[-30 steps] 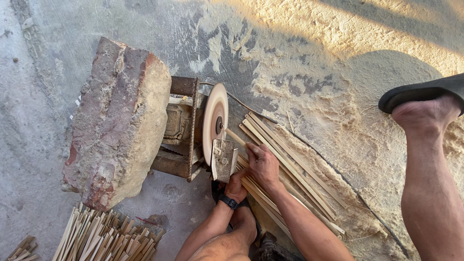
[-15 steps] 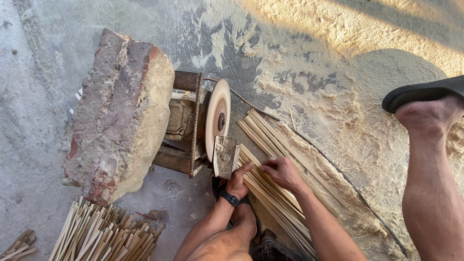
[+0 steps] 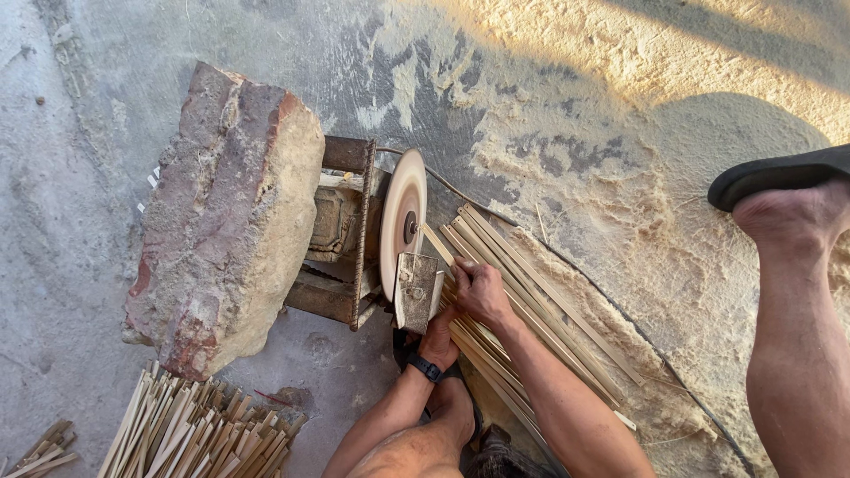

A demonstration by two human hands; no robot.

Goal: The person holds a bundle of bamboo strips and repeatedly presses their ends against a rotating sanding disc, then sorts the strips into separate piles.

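The left hand (image 3: pixel 440 336) is partly hidden under the small grey metal block (image 3: pixel 415 290) that stands in front of the round pale sanding disc (image 3: pixel 403 219), so I cannot tell if its grip is closed or loose. It has a dark band on the wrist. The machine behind the disc is mostly hidden by a big reddish-grey stone (image 3: pixel 226 212) that lies on it. Another person's bare leg and black sandal (image 3: pixel 777 173) are cut off at the right edge.

The long thin pale bamboo sticks (image 3: pixel 540 301) lie in a bundle on the dusty grey ground (image 3: pixel 575 97) (lots of sawdust here). They run from the disc down toward the person's body. They look flat, light yellow and smooth.

The right hand (image 3: pixel 481 290) lies on top of the bundle, just beside the metal block. Its fingers are curled tight around a few sticks near their top ends, close to the disc.

A pile of short bamboo strips (image 3: pixel 199 429) lies at the bottom left.
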